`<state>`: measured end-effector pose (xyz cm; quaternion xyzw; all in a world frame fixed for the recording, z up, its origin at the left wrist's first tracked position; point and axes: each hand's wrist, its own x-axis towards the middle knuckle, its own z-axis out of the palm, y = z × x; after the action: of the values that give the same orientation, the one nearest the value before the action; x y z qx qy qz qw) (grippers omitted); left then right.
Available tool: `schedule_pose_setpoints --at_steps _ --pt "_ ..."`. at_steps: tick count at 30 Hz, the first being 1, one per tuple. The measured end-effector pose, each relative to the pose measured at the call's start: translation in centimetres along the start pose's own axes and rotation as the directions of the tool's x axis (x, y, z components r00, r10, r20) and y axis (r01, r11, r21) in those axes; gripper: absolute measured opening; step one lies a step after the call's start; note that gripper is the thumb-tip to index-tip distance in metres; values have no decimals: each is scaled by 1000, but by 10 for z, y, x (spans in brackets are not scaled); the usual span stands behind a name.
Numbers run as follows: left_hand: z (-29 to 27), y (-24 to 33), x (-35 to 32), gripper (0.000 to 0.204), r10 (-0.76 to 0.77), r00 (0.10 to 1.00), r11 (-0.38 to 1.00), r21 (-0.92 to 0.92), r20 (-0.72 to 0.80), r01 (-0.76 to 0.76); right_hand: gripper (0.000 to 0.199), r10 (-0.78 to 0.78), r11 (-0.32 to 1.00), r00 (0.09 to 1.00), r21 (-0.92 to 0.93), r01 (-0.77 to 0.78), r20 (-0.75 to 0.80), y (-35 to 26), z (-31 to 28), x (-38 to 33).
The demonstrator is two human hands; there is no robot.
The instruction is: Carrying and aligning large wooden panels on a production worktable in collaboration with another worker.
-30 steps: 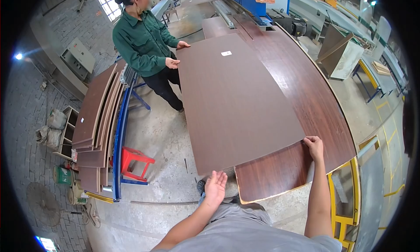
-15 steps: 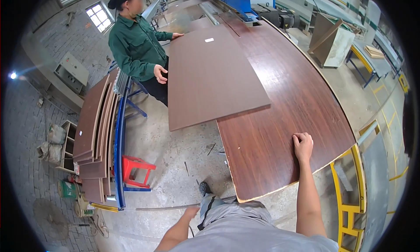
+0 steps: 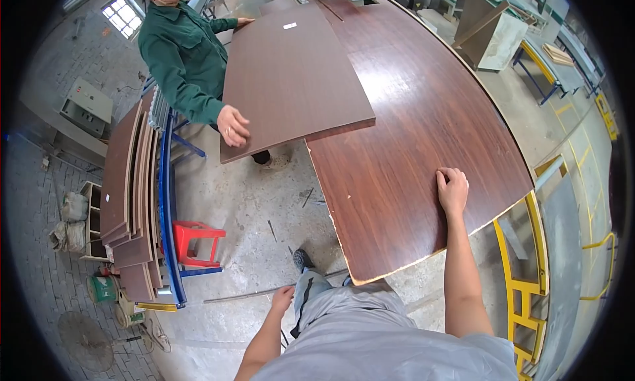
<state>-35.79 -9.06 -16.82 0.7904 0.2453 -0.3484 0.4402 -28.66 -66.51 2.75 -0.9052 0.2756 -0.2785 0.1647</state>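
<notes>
My right hand (image 3: 453, 190) rests on the glossy reddish-brown wood-grain tabletop (image 3: 403, 202), fingers curled in and nothing visible in them. By my left thigh hangs my left hand (image 3: 283, 299), fingers loosely extended and nothing seen in it. A flat brown panel (image 3: 297, 83) with a small white label lies partly on the tabletop; its near left part juts past the table's left edge. A co-worker in a green shirt (image 3: 178, 57) stands at the panel's left side. One of the co-worker's hands (image 3: 233, 126) is at its near left corner, the other at its far edge.
Leaning brown boards (image 3: 122, 182) stand beside a blue frame (image 3: 169, 215) on the left. A red stool (image 3: 196, 242) is on the floor next to it. Yellow metal framing (image 3: 522, 288) borders the table's right side. Several thin strips lie on the floor.
The view has shifted, so the scene sits higher and further left. The co-worker's near hand has moved along the panel to its near left corner. My right hand stays on the tabletop.
</notes>
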Motion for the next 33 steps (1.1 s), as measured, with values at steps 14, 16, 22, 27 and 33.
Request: schedule_pose_setpoints --at_steps 14,16,22,27,33 --pt "27 52 2 34 326 917 874 298 230 -385 14 -30 999 999 37 31 -32 4 2 0" --pt "18 42 2 33 297 937 883 319 186 -343 15 -35 998 999 47 36 -33 3 2 0" --pt "0 -4 0 36 213 974 875 428 76 -225 11 17 1000 1000 24 -16 -16 2 3 2" --pt "-4 -17 -3 36 193 975 890 398 112 -222 12 1 1000 1000 17 -1 -30 2 5 3" --pt "-9 11 -5 36 156 967 907 359 200 -221 13 0 1000 1000 19 0 -5 3 7 1"
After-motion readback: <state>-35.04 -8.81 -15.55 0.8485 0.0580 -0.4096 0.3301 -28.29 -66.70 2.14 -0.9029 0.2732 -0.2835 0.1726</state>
